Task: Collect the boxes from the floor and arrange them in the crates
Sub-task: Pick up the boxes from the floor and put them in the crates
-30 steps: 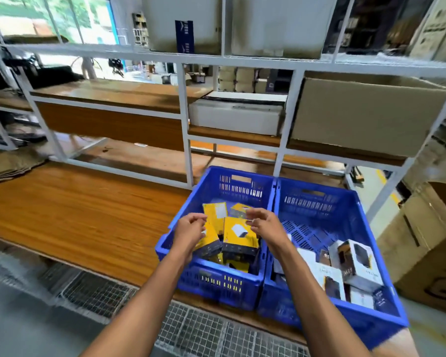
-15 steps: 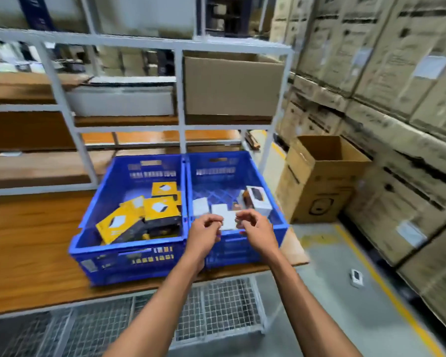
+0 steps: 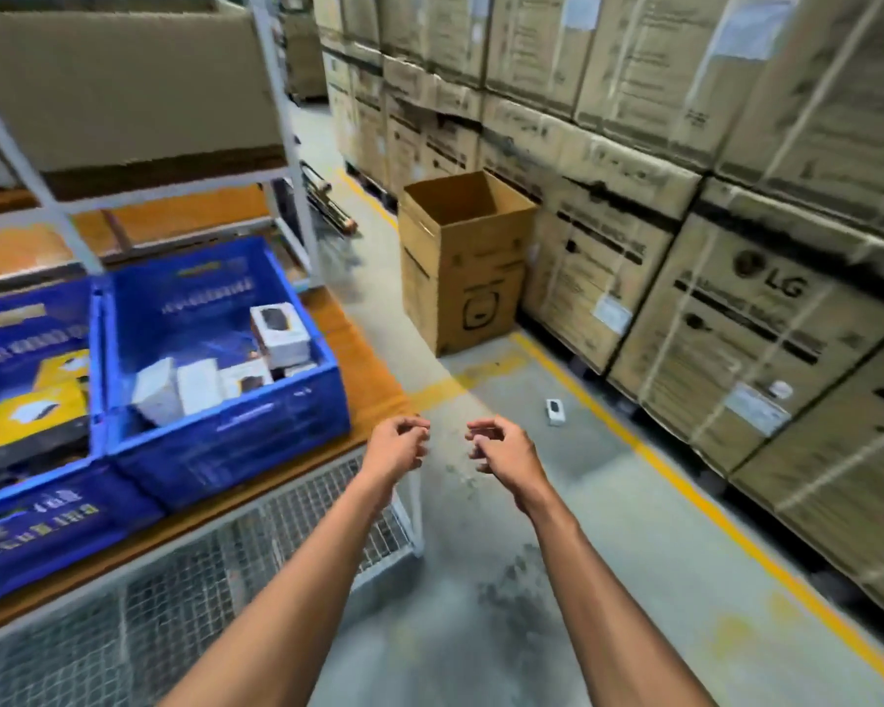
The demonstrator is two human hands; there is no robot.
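Observation:
One small white box (image 3: 556,411) lies on the grey floor beside the yellow line, to the right of and beyond my hands. Two blue crates stand side by side on the wooden bench. The right crate (image 3: 236,441) holds several white boxes (image 3: 279,329). The left crate (image 3: 37,517) holds yellow boxes (image 3: 32,405). My left hand (image 3: 396,446) and my right hand (image 3: 498,449) hang in front of me over the floor, past the bench corner, fingers loosely curled, holding nothing.
An open cardboard carton (image 3: 463,257) stands on the floor ahead. Stacked large cartons (image 3: 736,318) wall off the right side behind the yellow floor line (image 3: 685,492). A white metal rack (image 3: 287,145) rises over the bench, with a wire mesh shelf (image 3: 225,568) below.
My view has swung right, away from the crates toward the floor. Both hands left the yellow boxes in the left crate and now hang empty beyond the bench corner.

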